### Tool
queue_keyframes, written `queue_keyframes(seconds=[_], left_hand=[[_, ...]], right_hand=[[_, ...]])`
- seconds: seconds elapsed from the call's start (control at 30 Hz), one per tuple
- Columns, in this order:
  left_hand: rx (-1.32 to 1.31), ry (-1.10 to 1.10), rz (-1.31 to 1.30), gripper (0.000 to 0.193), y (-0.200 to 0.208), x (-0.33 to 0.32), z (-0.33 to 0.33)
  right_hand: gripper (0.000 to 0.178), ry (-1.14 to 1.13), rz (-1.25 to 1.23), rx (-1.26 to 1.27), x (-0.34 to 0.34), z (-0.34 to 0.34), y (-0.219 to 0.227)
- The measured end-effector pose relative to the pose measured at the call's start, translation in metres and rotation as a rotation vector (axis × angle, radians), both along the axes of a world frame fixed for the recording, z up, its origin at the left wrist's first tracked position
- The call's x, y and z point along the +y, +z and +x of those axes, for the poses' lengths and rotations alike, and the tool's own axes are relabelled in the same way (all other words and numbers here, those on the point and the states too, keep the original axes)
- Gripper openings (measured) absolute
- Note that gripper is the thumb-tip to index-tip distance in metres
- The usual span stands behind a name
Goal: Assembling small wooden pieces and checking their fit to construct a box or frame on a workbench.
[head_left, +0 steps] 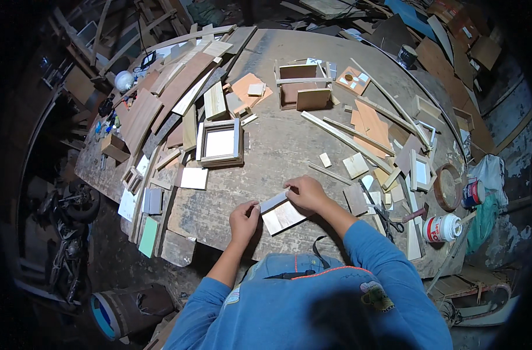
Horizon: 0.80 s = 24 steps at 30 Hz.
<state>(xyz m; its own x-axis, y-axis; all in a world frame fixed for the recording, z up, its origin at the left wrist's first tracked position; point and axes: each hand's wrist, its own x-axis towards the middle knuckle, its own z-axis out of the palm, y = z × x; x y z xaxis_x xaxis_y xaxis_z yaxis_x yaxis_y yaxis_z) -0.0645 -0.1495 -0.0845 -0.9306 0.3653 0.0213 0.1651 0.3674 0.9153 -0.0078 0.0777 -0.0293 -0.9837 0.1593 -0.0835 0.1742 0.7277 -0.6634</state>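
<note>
At the near edge of the workbench point(219, 213), a pale wooden board point(284, 218) lies in front of me. Along its far edge runs a narrow grey strip point(274, 202). My left hand point(244, 224) pinches the strip's left end, fingers closed. At the other end my right hand point(306, 193) grips the strip with bent fingers, its palm over the board's right corner. Whether the strip is fixed to the board I cannot tell. Beyond my left hand stands a square wooden frame point(238, 153) with a white inside.
Wood strips and planks point(184, 93) pile up on the left. A small open wooden frame box point(304, 87) stands at the far side. On the right lie long battens point(346, 140), scissors point(388, 220), a white tub point(443, 228) and a round wooden ring point(446, 186).
</note>
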Motion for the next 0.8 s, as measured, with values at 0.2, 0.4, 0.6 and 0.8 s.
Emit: queue_keyframes(seconds=[0.2,0.4,0.6,0.8], left_hand=[[0.128,0.001,-0.078,0.019,0.001,-0.002,-0.001],[0.151,-0.167,-0.129,0.03,0.037,0.004,0.005],[0.226,-0.151,-0.132,0.029,0.025,0.002,0.001],[0.269,-0.185,-0.175,0.027,0.025,0.001,-0.001]], right_hand=[[0.026,0.001,0.099,0.042,-0.004,0.001,-0.003],[0.025,0.09,0.124,0.078,0.005,0.008,0.0],[0.023,0.144,0.168,0.138,0.004,0.002,-0.008],[0.021,0.183,0.239,0.134,0.005,-0.001,-0.004]])
